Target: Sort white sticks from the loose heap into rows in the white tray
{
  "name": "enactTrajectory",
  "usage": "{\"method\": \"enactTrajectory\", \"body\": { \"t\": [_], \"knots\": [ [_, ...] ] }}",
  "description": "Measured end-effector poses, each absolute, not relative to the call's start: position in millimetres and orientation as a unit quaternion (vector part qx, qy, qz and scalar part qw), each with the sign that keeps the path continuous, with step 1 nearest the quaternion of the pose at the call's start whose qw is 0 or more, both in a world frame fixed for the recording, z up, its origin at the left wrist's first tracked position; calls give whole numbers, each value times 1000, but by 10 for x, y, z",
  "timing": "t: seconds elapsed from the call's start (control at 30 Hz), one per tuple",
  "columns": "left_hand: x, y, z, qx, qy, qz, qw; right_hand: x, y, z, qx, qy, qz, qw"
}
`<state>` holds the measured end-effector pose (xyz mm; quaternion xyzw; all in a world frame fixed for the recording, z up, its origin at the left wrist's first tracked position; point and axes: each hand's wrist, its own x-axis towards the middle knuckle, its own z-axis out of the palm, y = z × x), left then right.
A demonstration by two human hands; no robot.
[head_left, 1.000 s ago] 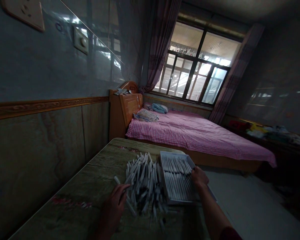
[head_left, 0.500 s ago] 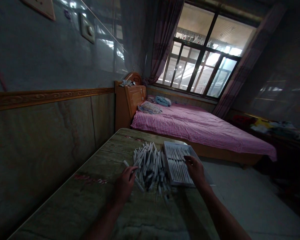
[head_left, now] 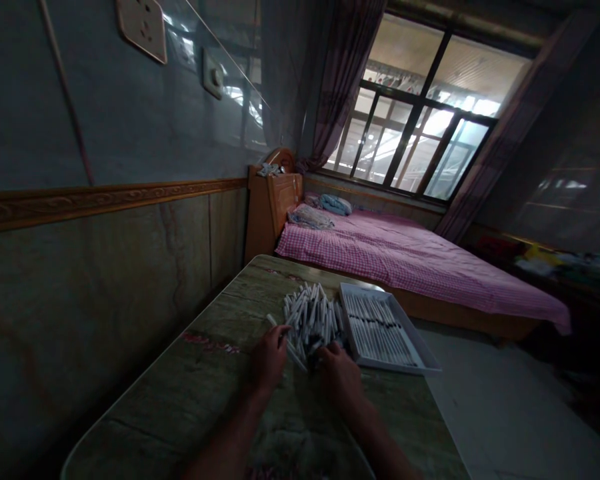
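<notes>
A heap of white, pen-like sticks with dark parts (head_left: 307, 310) lies loose on the table. At its left edge is my left hand (head_left: 270, 353), its fingers curled; a white pen (head_left: 272, 321) shows just beyond them and seems to be in their grip. My right hand (head_left: 339, 370) is at the near right side of the heap, fingers bent down among the dark ends; what they hold, if anything, is hidden. To the right stands a shallow white tray (head_left: 427, 363) with similar pens laid side by side in two rows.
The marble-patterned table (head_left: 210, 380) has a rounded edge near the tiled wall (head_left: 180, 247). Past its far side is a bed (head_left: 380, 247) with a pink checked cover. Floor (head_left: 485, 380) shows at the right of the table.
My right hand has moved left from the pens in the tray to the heap. My left hand stays at the heap's left edge. The view has turned slightly left.
</notes>
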<state>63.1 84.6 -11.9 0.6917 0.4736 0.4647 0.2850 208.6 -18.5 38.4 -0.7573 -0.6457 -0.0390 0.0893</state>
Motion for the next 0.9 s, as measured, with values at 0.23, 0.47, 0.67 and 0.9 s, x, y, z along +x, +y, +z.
{"method": "enactTrajectory", "body": {
  "t": [0.23, 0.47, 0.67, 0.9],
  "knots": [
    [606, 908, -123, 641, 507, 486, 308, 1769, -54, 341, -750, -657, -46, 65],
    [623, 899, -107, 593, 510, 521, 342, 1782, -145, 236, -772, -626, -32, 100],
    [764, 715, -64, 537, 419, 511, 524, 1901, -304, 22, -757, -581, -20, 299],
    [947, 526, -71, 568, 333, 439, 611, 2023, -355, -144, -666, -599, 39, 443]
  ]
}}
